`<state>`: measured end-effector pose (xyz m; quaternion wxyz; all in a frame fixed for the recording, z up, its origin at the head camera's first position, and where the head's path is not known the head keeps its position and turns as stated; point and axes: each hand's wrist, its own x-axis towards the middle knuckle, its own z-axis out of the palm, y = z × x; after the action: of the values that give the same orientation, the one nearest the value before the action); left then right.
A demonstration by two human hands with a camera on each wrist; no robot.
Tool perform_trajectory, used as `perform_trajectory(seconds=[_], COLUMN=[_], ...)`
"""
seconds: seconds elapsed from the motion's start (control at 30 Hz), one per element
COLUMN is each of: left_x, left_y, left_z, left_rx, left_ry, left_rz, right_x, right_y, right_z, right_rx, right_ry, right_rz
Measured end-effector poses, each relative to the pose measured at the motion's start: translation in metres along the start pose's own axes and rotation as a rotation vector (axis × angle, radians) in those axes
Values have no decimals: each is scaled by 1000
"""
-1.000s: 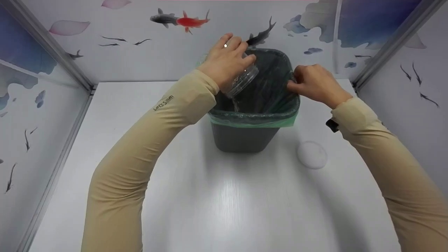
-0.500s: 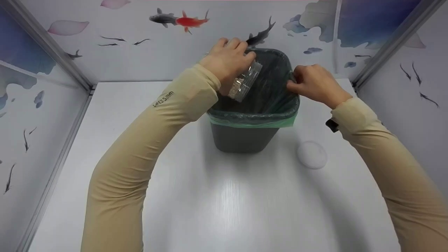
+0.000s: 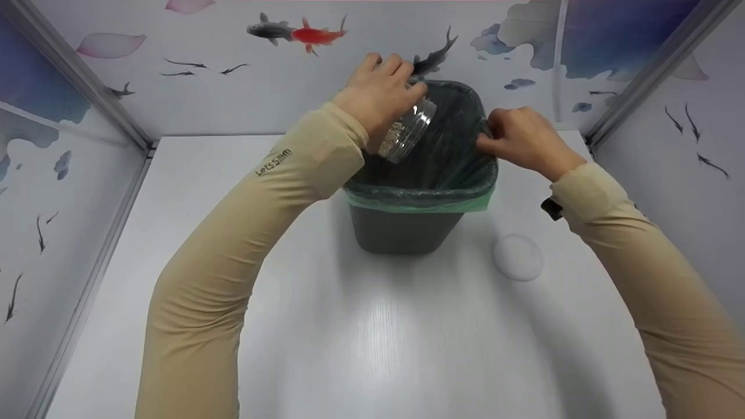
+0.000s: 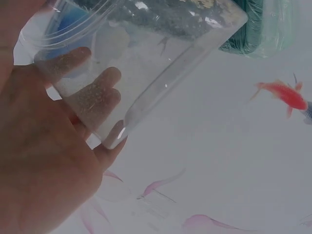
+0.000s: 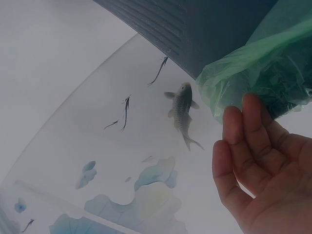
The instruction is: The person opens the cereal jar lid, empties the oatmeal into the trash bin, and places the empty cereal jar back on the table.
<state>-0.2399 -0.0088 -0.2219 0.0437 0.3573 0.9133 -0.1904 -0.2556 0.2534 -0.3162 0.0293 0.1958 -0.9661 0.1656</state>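
Observation:
A clear jar tilts mouth-down over the grey bin, with pale grains inside near its mouth. My left hand grips it from above; the left wrist view shows the fingers round the clear wall of the jar. A green bag lines the bin and folds over its rim. At the bin's right rim, my right hand pinches the liner's edge. In the right wrist view the fingers of that hand lie against the green liner; the thumb is not visible there.
A clear round lid lies flat on the white table, to the right of the bin. Behind the bin stands a white wall panel painted with fish, and similar panels close off the left and right sides.
The jar has swung under my left hand, first showing more of its side, then lifting slightly, with its grains shifting. A thin stream seen below it earlier is not visible now. My right hand stays put.

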Motion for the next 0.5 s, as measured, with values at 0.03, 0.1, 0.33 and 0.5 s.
perform_trajectory(seconds=[0.03, 0.1, 0.33, 0.5], left_x=[0, 0, 1, 5], left_y=[0, 0, 2, 1], left_z=[1, 2, 6, 6], left_rx=[7, 19, 61, 76], left_ry=[8, 18, 48, 37], left_rz=[-2, -5, -24, -46], right_x=[0, 0, -1, -2], right_y=[0, 0, -1, -1], right_z=[0, 0, -1, -1], right_rx=[3, 8, 15, 1], right_ry=[-2, -6, -24, -4], right_rz=[0, 2, 13, -7])
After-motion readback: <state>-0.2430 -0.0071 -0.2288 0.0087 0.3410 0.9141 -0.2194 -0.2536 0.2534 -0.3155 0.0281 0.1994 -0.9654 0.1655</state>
